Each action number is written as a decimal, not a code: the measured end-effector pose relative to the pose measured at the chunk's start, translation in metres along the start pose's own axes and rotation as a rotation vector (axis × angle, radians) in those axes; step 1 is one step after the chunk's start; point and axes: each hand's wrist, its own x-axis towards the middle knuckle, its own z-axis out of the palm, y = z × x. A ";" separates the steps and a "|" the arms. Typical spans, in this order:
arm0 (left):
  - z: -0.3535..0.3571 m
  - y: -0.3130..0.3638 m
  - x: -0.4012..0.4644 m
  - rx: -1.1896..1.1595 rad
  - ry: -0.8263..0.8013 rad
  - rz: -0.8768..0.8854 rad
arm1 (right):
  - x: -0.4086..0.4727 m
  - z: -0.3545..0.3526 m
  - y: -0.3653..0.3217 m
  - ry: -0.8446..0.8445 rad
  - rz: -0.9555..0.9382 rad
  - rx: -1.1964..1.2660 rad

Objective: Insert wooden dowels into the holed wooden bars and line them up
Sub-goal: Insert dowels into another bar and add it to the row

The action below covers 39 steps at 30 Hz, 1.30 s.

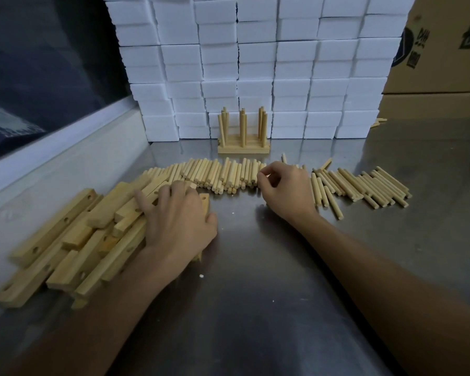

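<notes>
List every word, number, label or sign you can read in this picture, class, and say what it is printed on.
Nothing can be read.
Cardboard box: dark printed characters and a round logo, cut off by the frame edge and too blurred to read.
White blocks, wooden bars, dowels: no print visible.

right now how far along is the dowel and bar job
Early on. Done: a few finished bars with upright dowels stand lined up against the white blocks. In hand: the left hand grips a holed bar at the bar pile, and the right hand pinches at the loose dowels. Left: nearly all of that pile and the row of dowels.
</notes>
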 end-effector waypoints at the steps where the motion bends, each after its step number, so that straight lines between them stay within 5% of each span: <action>1: 0.000 0.001 0.000 -0.007 0.012 0.006 | 0.000 0.000 0.000 0.001 -0.001 -0.001; 14: 0.003 0.025 0.001 -0.151 0.078 0.027 | 0.002 0.002 0.002 0.013 0.007 0.011; 19: 0.009 0.037 0.012 -0.530 0.194 0.015 | 0.002 0.002 0.002 0.023 0.000 0.006; 30: 0.013 0.061 0.036 -1.529 0.103 -0.240 | 0.001 0.003 0.000 0.034 -0.098 -0.018; 39: 0.019 0.070 0.038 -1.739 -0.019 -0.390 | -0.001 0.002 -0.004 0.001 -0.159 -0.019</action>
